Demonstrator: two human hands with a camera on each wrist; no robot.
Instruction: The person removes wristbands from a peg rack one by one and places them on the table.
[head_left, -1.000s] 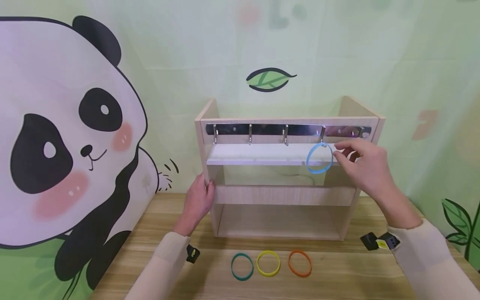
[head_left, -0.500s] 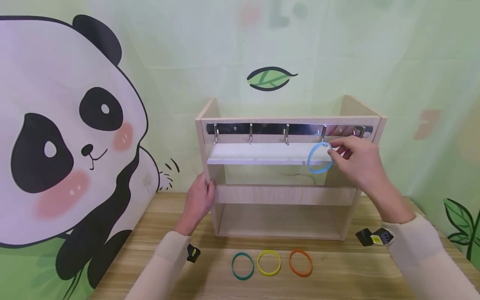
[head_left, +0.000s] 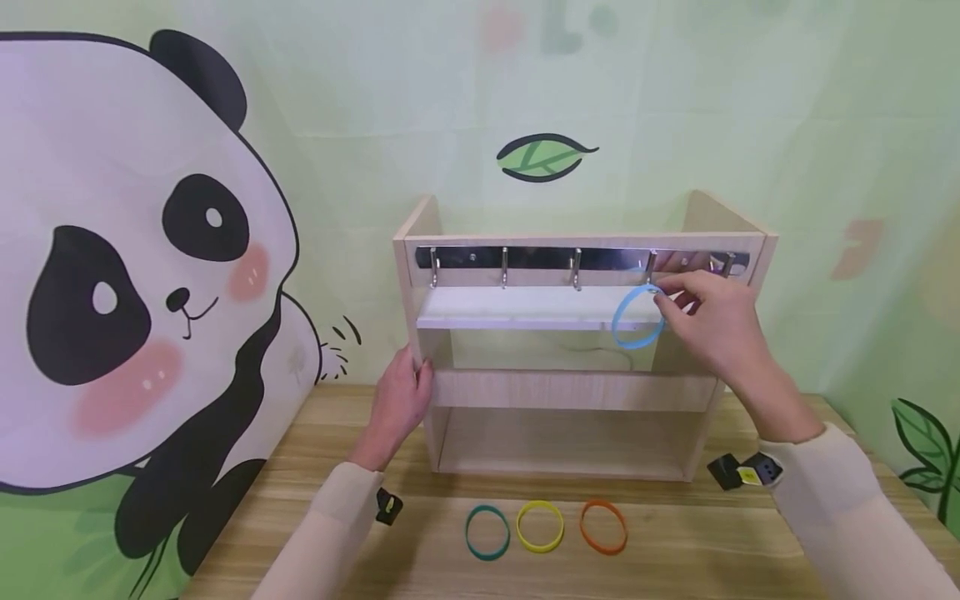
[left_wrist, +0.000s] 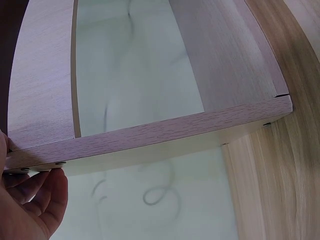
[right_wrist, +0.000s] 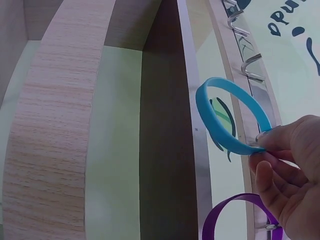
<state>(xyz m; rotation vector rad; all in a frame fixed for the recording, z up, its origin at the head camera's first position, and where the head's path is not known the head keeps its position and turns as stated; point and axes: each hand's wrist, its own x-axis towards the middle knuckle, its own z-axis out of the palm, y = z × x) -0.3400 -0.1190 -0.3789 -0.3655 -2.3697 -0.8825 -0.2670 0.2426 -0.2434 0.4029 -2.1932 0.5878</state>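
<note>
The right hand (head_left: 712, 325) pinches the blue band (head_left: 637, 317) at a hook (head_left: 649, 268) on the right of the wooden rack (head_left: 570, 390). The left hand (head_left: 399, 398), fingers relaxed, rests against the rack's left side.

Light blue band (head_left: 638, 317), purple band (right_wrist: 235, 215), teal (head_left: 487, 532), yellow (head_left: 539, 527) and orange (head_left: 603, 527) bands, pale wood-grain shelf (head_left: 570, 390).

The right hand (head_left: 712, 321), apart from the blue band (head_left: 638, 317) a second ago, has closed in and now pinches it at the hook (head_left: 650, 265).
</note>
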